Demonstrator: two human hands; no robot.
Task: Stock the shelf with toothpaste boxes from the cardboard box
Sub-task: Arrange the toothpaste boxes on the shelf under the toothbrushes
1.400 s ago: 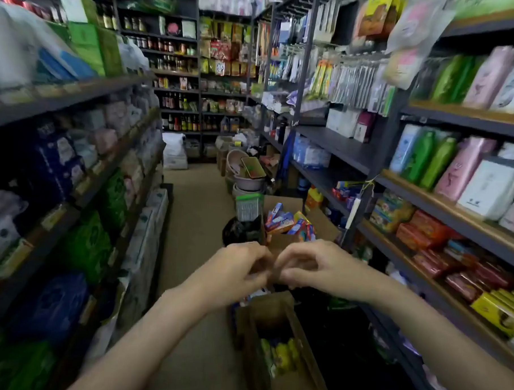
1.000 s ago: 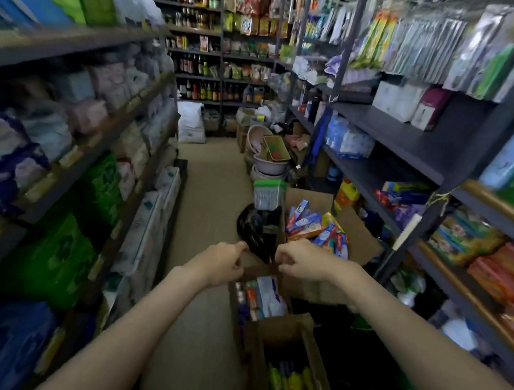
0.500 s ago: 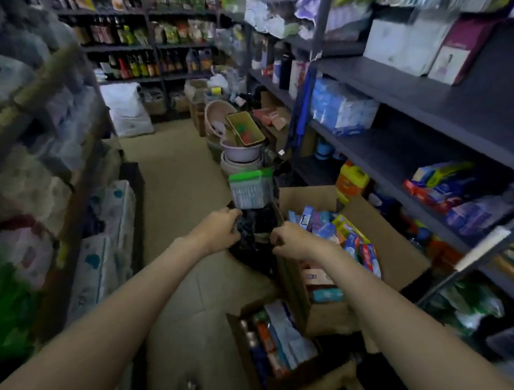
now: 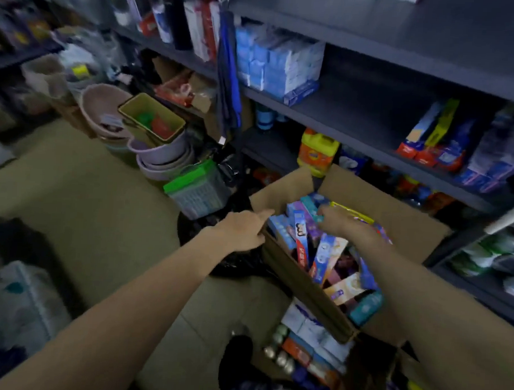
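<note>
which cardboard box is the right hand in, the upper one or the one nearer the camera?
The right hand is in the larger open brown cardboard box crammed with colourful toothpaste boxes, nearest the dark shelf. The smaller cardboard box below it is untouched.

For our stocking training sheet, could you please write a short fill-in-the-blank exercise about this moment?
1. The right hand reaches into the open ____ box among the toothpaste boxes.
2. The left hand rests on the box's ____ edge.
3. A yellow-and-orange jug stands ____ the box.
4. The stacked basins sit on the ____.

Missing words: cardboard; left; behind; floor
</note>
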